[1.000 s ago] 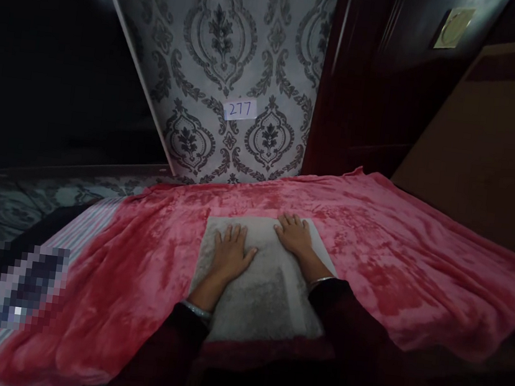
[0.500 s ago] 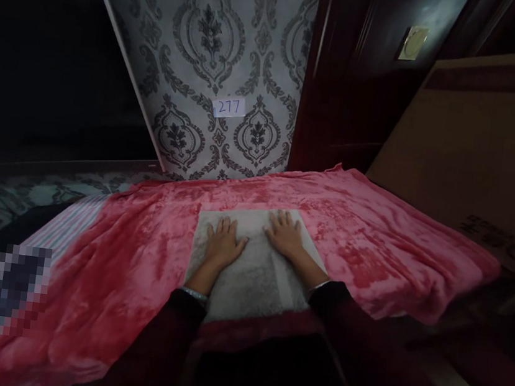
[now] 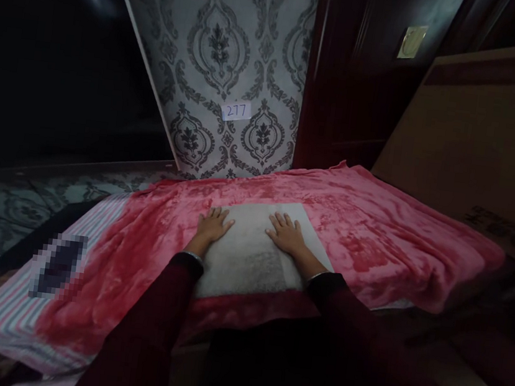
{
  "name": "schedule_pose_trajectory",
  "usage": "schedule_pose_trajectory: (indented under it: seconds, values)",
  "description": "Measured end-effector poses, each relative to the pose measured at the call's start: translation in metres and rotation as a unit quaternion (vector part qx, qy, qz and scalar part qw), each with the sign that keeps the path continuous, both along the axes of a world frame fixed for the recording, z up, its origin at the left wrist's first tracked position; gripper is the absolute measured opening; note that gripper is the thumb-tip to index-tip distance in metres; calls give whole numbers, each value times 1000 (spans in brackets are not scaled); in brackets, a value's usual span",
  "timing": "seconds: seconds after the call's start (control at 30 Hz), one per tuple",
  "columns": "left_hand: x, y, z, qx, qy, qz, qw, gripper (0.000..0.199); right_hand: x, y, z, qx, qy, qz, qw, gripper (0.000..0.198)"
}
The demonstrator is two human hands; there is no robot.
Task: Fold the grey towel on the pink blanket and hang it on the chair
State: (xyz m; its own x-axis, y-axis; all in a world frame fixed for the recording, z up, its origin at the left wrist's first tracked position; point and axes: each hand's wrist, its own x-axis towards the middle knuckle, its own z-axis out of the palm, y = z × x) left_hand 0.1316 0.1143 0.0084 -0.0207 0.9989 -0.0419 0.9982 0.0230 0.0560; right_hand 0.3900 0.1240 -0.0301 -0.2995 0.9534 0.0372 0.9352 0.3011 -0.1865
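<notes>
A grey, fuzzy piece of cloth [image 3: 250, 248], roughly square, lies flat on a pink-red plush blanket [image 3: 365, 231]. On its left edge rests my left hand [image 3: 214, 225], palm down with the fingers spread. My right hand [image 3: 286, 233] presses flat on the cloth's right half, fingers also apart. Neither hand grips anything. A darker patch shows in the cloth's nap between and below the hands. Both wrists wear a bracelet, and dark red sleeves cover the forearms.
Striped fabric [image 3: 3, 312] shows at the blanket's left, with a pixelated patch over it. A large dark screen [image 3: 66, 69] stands at the left. Patterned wallpaper [image 3: 219, 44] bears a paper label [image 3: 236, 110] reading 277. At the right leans a cardboard box [image 3: 489, 140].
My left hand has slid outward to the cloth's left edge, while my right hand stays nearly in place. The view has shifted slightly to the left.
</notes>
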Motion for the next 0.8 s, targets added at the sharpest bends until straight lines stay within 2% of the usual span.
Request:
schedule_pose_trajectory:
  seconds: [0.1, 0.23, 0.33, 0.4, 0.5, 0.6, 0.8]
  values:
    - [-8, 0, 9, -14, 14, 20, 1000, 61, 11, -8, 3, -11, -2, 4, 1000, 63]
    - [8, -16, 14, 35, 41, 5, 999, 58, 27, -23, 6, -29, 6, -15, 999, 62]
    - [28, -44, 4, 46, 19, -56, 997, 62, 31, -42, 3, -16, 21, -42, 999, 62]
    - [39, -64, -7, 42, 2, -94, 995, 65, 32, -59, -3, 24, 23, -30, 999, 63]
    - [48, -86, -22, 41, -2, -108, 993, 65, 37, -80, -15, 57, 10, -4, 998, 61]
    - [50, -93, -28, 47, 9, -108, 993, 66, 50, -89, -25, 69, 3, -20, 997, 59]
    - [51, -90, -25, 50, 27, -107, 993, 65, 81, -99, -43, 107, 10, -84, 991, 55]
